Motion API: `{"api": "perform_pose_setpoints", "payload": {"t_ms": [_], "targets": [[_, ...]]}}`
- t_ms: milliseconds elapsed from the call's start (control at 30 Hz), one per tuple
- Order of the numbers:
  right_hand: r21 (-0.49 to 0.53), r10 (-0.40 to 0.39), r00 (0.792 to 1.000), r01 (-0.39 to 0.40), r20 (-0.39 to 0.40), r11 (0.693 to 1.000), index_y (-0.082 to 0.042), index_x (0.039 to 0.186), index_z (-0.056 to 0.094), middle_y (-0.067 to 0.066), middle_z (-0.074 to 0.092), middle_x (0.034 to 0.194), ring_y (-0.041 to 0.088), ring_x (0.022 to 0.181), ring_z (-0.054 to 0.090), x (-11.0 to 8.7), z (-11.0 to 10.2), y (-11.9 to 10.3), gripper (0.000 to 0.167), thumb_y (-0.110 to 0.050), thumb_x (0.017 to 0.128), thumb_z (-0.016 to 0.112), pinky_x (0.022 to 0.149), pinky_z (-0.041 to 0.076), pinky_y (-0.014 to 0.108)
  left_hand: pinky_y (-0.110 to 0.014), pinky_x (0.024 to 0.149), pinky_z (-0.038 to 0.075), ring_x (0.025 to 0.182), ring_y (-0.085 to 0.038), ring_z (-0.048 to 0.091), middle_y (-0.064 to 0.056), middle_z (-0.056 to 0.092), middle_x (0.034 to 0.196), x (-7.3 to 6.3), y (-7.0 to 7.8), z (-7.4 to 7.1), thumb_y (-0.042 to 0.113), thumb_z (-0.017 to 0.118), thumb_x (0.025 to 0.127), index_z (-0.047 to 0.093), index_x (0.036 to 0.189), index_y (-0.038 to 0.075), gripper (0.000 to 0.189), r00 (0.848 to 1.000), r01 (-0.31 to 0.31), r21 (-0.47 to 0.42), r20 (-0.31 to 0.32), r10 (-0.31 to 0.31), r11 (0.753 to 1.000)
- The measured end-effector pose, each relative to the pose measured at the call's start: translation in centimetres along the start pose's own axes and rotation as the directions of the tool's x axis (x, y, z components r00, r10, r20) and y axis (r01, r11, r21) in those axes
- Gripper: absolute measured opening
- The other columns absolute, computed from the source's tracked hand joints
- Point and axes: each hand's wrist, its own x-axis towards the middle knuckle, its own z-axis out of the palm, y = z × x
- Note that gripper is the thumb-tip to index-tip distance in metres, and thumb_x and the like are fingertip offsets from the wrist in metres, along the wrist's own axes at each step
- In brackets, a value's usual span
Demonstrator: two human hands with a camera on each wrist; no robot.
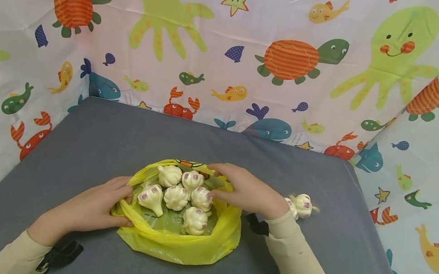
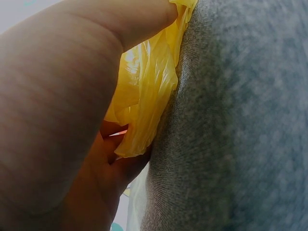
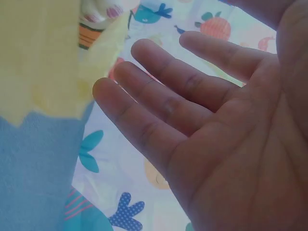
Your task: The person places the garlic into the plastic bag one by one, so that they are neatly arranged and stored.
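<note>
A yellow plastic bag (image 1: 183, 247) sits on the dark table with its mouth spread wide. Inside lie several garlic bulbs (image 1: 176, 197), whitish with purple marks. My left hand (image 1: 89, 208) holds the bag's left side; in the left wrist view its crumpled yellow film (image 2: 144, 91) lies between thumb and fingers. Over the bag's right rim is my right hand (image 1: 247, 190), fingers reaching above the bulbs. The right wrist view shows its fingers (image 3: 159, 67) extended and apart, with nothing in the palm. Another garlic bulb (image 1: 303, 206) lies right of the right wrist, beside one partly hidden by it.
The grey tabletop (image 1: 154, 133) reaches back to a curtain (image 1: 224, 32) printed with sea animals, which also hangs along the left and right sides. Dark straps (image 1: 61, 254) show at both wrists.
</note>
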Motion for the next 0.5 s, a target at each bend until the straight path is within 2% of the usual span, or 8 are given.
{"api": "perform_pose_setpoints", "payload": {"t_ms": [200, 500], "targets": [[0.000, 0.031, 0.998, -0.031, -0.053, 1.000, -0.015, 0.161, 0.051, 0.005, 0.062, 0.147, 0.024, 0.129, 0.060, -1.0, -1.2, 0.4, 0.067, -0.037, 0.104, 0.078, 0.105, 0.055, 0.051, -0.034, 0.084, 0.044, 0.132, -0.018, 0.049, 0.000, 0.053, 0.152, 0.1, 0.0, 0.1, 0.060, 0.090, 0.085, 0.051, 0.099, 0.033, 0.050, 1.000, 0.002, 0.004, 0.001, -0.002, 1.000], [0.048, 0.115, 0.982, -0.108, -0.152, 0.993, -0.019, 0.162, 0.049, 0.003, 0.059, 0.153, 0.027, 0.135, 0.061, -3.4, -4.3, 1.6, 0.067, -0.036, 0.104, 0.078, 0.108, 0.055, 0.053, -0.033, 0.083, 0.044, 0.132, -0.017, 0.049, 0.002, 0.053, 0.150, 0.1, -0.1, 0.0, 0.063, 0.088, 0.086, 0.050, 0.100, 0.034, 0.050, 1.000, -0.005, -0.003, -0.004, 0.005, 1.000]]}}
